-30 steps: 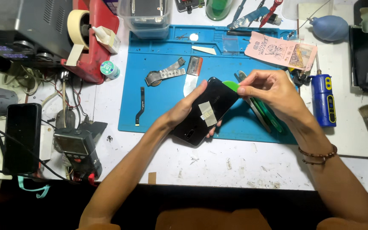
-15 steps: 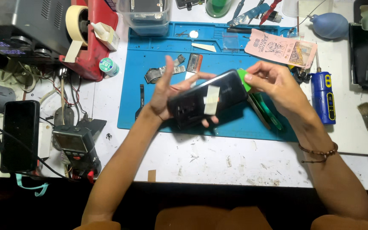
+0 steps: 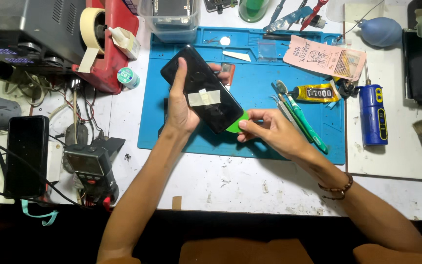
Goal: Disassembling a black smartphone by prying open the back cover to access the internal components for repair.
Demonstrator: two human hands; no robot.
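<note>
Black phone (image 3: 202, 89) (taped) in left hand (image 3: 181, 110), green pick (image 3: 234, 125) in right hand (image 3: 268, 131)

Your left hand (image 3: 180, 105) holds a glossy black phone (image 3: 202, 89) with a strip of pale beige tape (image 3: 203, 98) across its back. At the phone's five o'clock corner your right hand (image 3: 269, 131) pinches a bright green pick (image 3: 234, 125). Under both lies a plain blue mat (image 3: 269, 73). At three o'clock from the phone you have a yellow glue tube (image 3: 316, 93) with a black label, then a blue cylindrical tool (image 3: 373, 115) with yellow marks. At one o'clock, a pink card (image 3: 324, 57).
</note>
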